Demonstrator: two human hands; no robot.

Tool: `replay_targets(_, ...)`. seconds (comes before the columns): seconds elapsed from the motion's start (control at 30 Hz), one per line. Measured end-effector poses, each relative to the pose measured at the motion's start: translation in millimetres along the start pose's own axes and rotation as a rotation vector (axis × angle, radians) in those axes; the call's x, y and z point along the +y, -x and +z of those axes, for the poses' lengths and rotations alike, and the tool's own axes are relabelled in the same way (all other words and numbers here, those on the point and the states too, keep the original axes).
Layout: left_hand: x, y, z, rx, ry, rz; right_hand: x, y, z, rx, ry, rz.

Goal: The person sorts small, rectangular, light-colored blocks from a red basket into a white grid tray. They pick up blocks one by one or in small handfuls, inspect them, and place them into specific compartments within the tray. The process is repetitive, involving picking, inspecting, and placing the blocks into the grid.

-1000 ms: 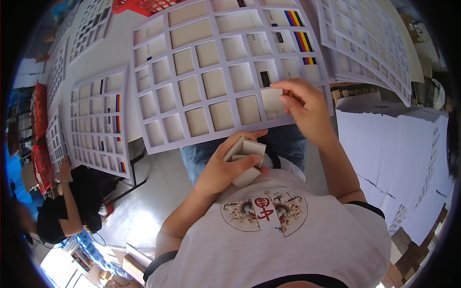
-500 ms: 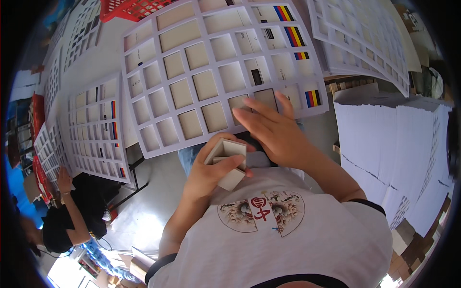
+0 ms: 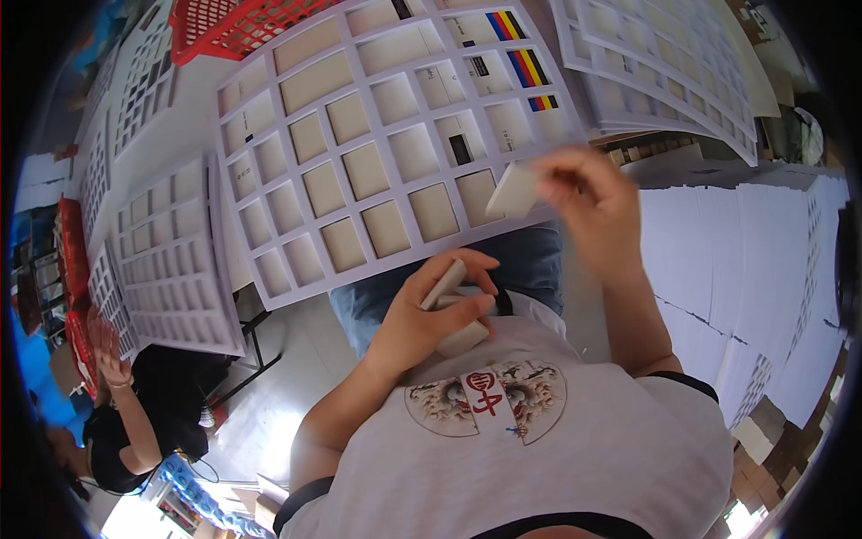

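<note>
A white grid sheet of square and oblong openings lies across the table in front of me. Beige cardboard fills several of its openings, including squares along the near row. Between the thumb and fingers of my right hand is one beige cardboard square, tilted over the near right part of the sheet. My left hand is closed around a few more cardboard squares, held close to my body below the sheet's near edge. Their exact number is hidden by my fingers.
A red plastic basket stands at the far left of the sheet. Similar grid sheets are stacked at the right and left. Tall white sheet stacks stand at my right. Another person's hand is at the left.
My right hand has moved right and now grips a cardboard square. The left hand has shifted slightly right with its squares tilted differently. At the left, the other person's hand has moved.
</note>
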State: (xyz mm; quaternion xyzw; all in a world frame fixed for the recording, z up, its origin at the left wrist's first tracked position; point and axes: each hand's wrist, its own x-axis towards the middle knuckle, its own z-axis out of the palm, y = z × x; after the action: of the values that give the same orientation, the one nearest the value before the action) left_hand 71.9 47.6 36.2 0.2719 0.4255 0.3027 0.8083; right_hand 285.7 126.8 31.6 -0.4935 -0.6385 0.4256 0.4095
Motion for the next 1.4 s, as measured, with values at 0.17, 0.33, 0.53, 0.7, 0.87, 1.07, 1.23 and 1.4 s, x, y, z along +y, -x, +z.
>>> replay_targets(0.17, 3, -9, 4, 0.016, 0.038, -0.138, 37, -18, -17, 0.021, 0.163, -0.032)
replay_targets(0.33, 4, -15, 4, 0.048, 0.054, -0.113, 40, -24, -30, -0.134, 0.187, -0.059)
replay_targets(0.53, 0, -20, -5, 0.023, 0.14, -0.115, 18, -1, -15, -0.166, 0.87, -0.449)
replay_targets(0.7, 6, -18, 0, 0.092, 0.172, -0.113, 9, 32, -17, -0.175, 0.777, -0.42)
replay_targets(0.87, 10, -12, 22, 0.379, -0.035, 0.452, -15, 53, -2, -0.506, -0.06, 0.159)
replay_targets(1.07, 9, -38, 29, 0.507, -0.076, 0.74, -19, 49, 33, -0.364, -0.342, 0.378)
replay_targets(1.23, 10, -42, 31, 0.531, -0.046, 0.684, -16, 34, 17, 0.013, -0.503, 0.399)
replay_targets(1.4, 6, -23, 10, 0.173, -0.137, 0.269, 18, 9, -38, 0.282, -0.182, 0.191)
